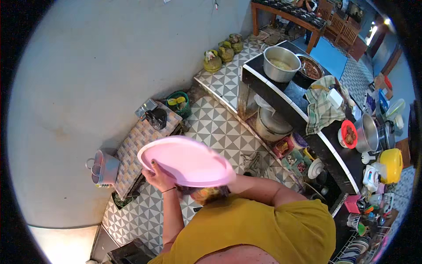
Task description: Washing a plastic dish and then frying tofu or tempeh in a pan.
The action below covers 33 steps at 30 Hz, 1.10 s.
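A round pink plastic basin [191,161] is tilted in front of me, its inside facing up towards the camera. It looks bare inside. My left hand [160,176] grips its left rim, with the thumb over the inner wall and the other fingers partly behind the rim. A thin dark band circles the left wrist. My right forearm reaches the basin's right edge, where the hand is hidden by the basin and blur; its grip cannot be made out. Below the basin, patterned cloth [206,194] shows against my mustard-yellow top [244,224].
A black counter [296,102] curves along the right, bearing a pot [282,64], a checked cloth [324,105] and a red bowl [348,133]. To the left stands a low tile-patterned table [132,155] with a black plastic bag [156,118]. Gas cylinders [212,62] line the wall.
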Each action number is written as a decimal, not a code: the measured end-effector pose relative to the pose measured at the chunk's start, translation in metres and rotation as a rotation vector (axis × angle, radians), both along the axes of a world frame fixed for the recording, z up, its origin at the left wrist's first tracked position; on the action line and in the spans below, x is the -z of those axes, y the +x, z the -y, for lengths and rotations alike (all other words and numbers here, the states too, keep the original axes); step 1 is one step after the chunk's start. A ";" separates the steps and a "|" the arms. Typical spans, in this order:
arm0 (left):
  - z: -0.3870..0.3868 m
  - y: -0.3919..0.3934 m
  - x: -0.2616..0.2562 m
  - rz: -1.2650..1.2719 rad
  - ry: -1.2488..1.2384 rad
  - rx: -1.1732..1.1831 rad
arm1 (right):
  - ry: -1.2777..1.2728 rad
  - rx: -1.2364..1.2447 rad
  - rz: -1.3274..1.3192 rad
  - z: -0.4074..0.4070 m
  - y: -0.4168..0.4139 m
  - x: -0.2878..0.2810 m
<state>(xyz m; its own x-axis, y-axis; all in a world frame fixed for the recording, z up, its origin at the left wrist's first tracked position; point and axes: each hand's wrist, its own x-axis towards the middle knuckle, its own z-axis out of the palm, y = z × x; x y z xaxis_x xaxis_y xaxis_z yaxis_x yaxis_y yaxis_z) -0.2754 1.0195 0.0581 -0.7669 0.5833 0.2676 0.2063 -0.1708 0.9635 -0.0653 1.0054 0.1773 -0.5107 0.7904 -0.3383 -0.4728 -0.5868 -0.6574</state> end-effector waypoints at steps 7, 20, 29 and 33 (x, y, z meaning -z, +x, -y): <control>0.017 -0.063 -0.018 -0.156 0.074 0.123 | -0.071 -0.034 -0.021 0.007 0.063 0.007; -0.019 0.031 -0.001 0.313 0.068 0.618 | 0.141 0.005 -0.222 -0.077 -0.025 0.104; -0.032 0.031 -0.012 -0.167 0.009 0.042 | 0.096 0.253 0.086 0.021 0.027 0.242; -0.029 -0.001 0.018 -0.230 -0.063 0.014 | 0.043 0.330 0.214 -0.015 0.051 0.264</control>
<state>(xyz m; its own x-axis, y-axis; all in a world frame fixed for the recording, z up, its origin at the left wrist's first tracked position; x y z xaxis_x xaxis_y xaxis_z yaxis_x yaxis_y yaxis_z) -0.2762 1.0484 0.0403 -0.6819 0.6141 0.3973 0.4196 -0.1165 0.9002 -0.0142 1.0206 -0.0867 -0.1484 0.9161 -0.3725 -0.4813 -0.3960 -0.7820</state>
